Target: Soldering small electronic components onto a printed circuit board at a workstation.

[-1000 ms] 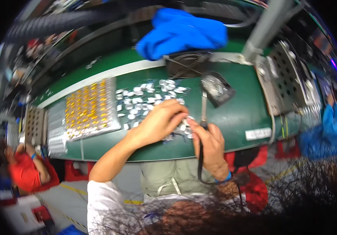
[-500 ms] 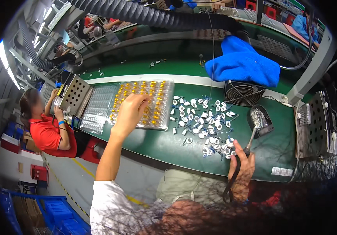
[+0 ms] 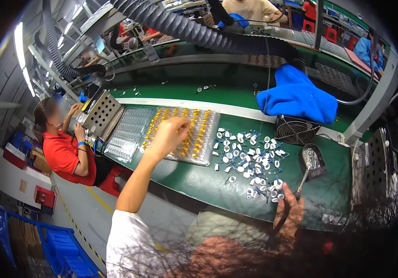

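Observation:
My left hand (image 3: 169,137) hovers over a clear plastic tray (image 3: 213,134) filled with rows of small yellow parts (image 3: 202,134). Its thumb and fingertips are pinched together, and what lies between them is too small to make out. At the lower right, my right hand (image 3: 292,211) grips a soldering iron (image 3: 304,180) like a pen. The iron's thin metal shaft points up to a dark holder (image 3: 320,172) with shiny metal bits inside. Many small white oval parts with blue wires (image 3: 250,160) are scattered between my hands, closest to my right fingers.
Left of the filled tray lie more clear trays (image 3: 129,127). A perforated metal box (image 3: 101,111) stands beside a co-worker in red (image 3: 64,153). Behind the white parts are a round black fan (image 3: 296,130) and a blue cloth (image 3: 298,97). A ribbed hose (image 3: 199,34) hangs overhead.
The whole view has shifted, so the bench appears further right and lower. My left hand stays pinched over the tray, and my right hand keeps the soldering iron by the holder.

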A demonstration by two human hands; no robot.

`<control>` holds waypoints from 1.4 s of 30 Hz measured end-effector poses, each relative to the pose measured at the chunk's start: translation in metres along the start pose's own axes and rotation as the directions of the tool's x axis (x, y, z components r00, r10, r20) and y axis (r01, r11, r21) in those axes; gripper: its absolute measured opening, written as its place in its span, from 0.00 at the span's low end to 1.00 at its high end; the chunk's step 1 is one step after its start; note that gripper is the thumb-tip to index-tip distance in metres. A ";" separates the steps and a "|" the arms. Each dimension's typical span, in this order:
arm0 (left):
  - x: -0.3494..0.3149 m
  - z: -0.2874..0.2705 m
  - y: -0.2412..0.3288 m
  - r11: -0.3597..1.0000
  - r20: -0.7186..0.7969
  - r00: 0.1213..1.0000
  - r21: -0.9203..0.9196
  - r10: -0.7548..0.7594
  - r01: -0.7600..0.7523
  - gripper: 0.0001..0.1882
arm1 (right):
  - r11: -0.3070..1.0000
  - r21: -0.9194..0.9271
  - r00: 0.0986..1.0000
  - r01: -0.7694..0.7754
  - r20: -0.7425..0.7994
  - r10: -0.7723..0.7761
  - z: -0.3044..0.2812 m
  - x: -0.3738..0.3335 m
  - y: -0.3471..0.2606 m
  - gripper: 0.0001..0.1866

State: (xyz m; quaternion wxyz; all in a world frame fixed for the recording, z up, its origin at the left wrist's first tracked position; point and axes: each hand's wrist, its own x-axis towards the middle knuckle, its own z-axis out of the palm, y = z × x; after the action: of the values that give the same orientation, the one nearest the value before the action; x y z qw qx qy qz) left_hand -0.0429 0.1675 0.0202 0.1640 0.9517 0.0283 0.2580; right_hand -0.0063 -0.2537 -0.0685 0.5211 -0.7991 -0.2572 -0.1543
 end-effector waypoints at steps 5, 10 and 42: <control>0.004 0.003 0.022 0.843 -0.026 0.955 -0.477 -0.297 0.249 0.12 | 0.973 -0.174 0.988 0.152 0.053 -0.145 -0.004 -0.004 0.011 0.21; 0.010 0.043 0.080 0.522 0.090 0.984 -0.838 -0.157 0.160 0.13 | 0.972 -0.022 0.970 0.234 -0.063 -0.235 -0.007 0.009 0.004 0.22; 0.012 0.129 0.176 0.641 0.380 0.889 -0.755 0.254 0.140 0.06 | 0.971 -0.116 0.978 0.210 0.005 -0.211 -0.044 -0.008 0.001 0.25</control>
State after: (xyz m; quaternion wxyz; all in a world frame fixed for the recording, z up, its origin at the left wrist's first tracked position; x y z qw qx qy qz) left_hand 0.0268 -0.0354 -0.0208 0.5437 0.8248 -0.1535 0.0215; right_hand -0.0117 -0.2963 -0.0555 0.4554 -0.7957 -0.3289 -0.2263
